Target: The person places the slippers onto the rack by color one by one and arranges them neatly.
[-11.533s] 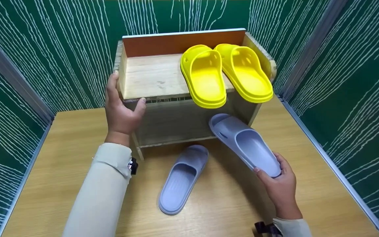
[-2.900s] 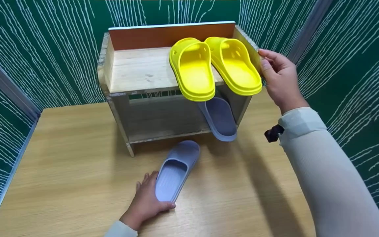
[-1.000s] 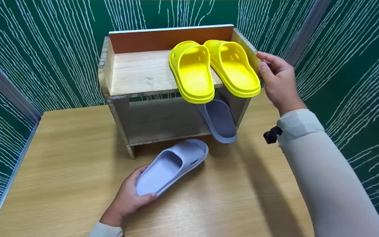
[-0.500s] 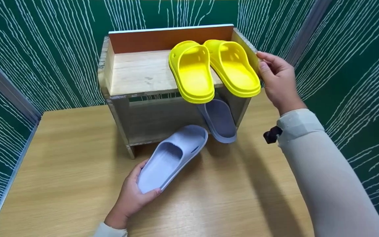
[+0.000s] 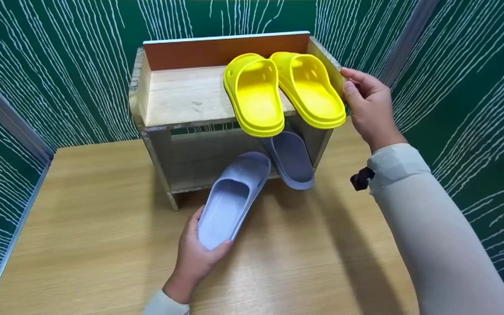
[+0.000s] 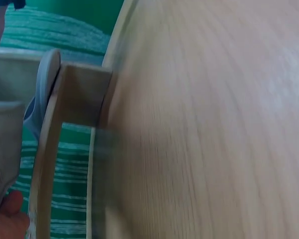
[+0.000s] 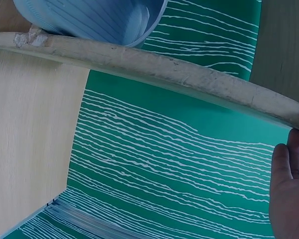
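Note:
My left hand [image 5: 197,253] grips a grey-lilac slide [image 5: 223,205] by its heel end, thumb along one edge, the fingers mostly hidden beneath. Its toe points up and forward, overlapping the lower shelf's front in the head view. The matching slide [image 5: 295,162] rests toe-in at the right of that lower shelf, its heel jutting out. My right hand [image 5: 372,109] holds the right side panel's edge of the wooden shoe rack [image 5: 186,96] with thumb and fingertips. In the right wrist view the fingers [image 7: 295,144] meet the panel's edge.
Two yellow clogs [image 5: 258,100] sit side by side on the rack's right upper shelf, heels over its front edge. The rack stands on a wood-grain tabletop [image 5: 94,227]. Green walls [image 5: 475,87] with white streaks enclose the back and sides.
Earlier, the right hand held the other slide, now on the lower shelf, and moved to the rack. My left hand left the rack, took the remaining slide from the table and raised it toward the shelf.

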### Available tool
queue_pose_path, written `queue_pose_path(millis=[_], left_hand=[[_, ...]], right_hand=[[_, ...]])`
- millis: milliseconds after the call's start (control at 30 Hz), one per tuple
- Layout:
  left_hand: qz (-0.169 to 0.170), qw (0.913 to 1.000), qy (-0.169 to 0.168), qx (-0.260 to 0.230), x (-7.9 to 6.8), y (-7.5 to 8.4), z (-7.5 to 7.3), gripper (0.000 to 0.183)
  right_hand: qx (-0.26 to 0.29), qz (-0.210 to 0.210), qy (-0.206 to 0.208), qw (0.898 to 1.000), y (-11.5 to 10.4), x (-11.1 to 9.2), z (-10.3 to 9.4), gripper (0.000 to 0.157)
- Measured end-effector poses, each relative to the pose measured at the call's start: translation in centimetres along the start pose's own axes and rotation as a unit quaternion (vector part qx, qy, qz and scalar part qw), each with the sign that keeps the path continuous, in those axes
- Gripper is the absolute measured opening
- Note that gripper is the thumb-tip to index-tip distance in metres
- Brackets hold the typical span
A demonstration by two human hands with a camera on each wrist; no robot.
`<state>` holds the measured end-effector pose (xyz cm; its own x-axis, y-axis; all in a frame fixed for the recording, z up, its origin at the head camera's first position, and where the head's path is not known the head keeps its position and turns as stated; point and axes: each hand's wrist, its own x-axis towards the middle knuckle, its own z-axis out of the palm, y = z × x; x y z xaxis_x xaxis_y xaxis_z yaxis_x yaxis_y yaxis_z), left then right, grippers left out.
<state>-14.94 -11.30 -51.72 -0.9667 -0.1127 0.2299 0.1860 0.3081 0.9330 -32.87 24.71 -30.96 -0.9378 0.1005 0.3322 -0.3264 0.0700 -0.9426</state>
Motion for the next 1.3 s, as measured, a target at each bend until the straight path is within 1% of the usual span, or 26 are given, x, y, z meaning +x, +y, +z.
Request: queue_pose_path(millis=[167,400,567,700,900,1033,1167,1300], left_hand=[[-0.001,0.9993,0.031,0.020,0.2,0.6,1.6,0.102],[-0.017,0.9988,0.040,0.020,1.3,1.3,3.2,0.101],[-0.025,0.9977,0.061,0.017,2.1,1.5,4.3,0.099],[-0.033,0.9969,0.070,0.011,2.5,1.8,5.2,0.097],[-0.034,0.9963,0.079,0.005,2.8,2.0,6.6,0.098],[-0.035,0.9953,0.089,0.016,3.1,2.0,7.6,0.098],[-0.037,0.9936,0.100,0.039,3.3,2.2,8.5,0.098],[-0.047,0.9918,0.103,0.060,3.4,2.5,9.3,0.101]], right_hand=[[0.007,-0.005,-0.002,1.000,0.1,0.0,-0.1,0.042],[0.003,-0.004,-0.002,1.000,0.4,0.2,0.1,0.041],[-0.004,-0.003,-0.001,1.000,0.3,0.1,0.1,0.041],[-0.004,0.000,0.000,1.000,0.2,0.1,0.0,0.041],[-0.003,0.001,0.003,1.000,0.1,0.0,0.1,0.040],[-0.006,0.002,0.007,1.000,0.2,0.0,0.1,0.042],[-0.007,0.002,0.007,1.000,0.3,0.0,0.1,0.043],[-0.012,0.000,0.008,1.000,0.3,0.0,0.2,0.042]])
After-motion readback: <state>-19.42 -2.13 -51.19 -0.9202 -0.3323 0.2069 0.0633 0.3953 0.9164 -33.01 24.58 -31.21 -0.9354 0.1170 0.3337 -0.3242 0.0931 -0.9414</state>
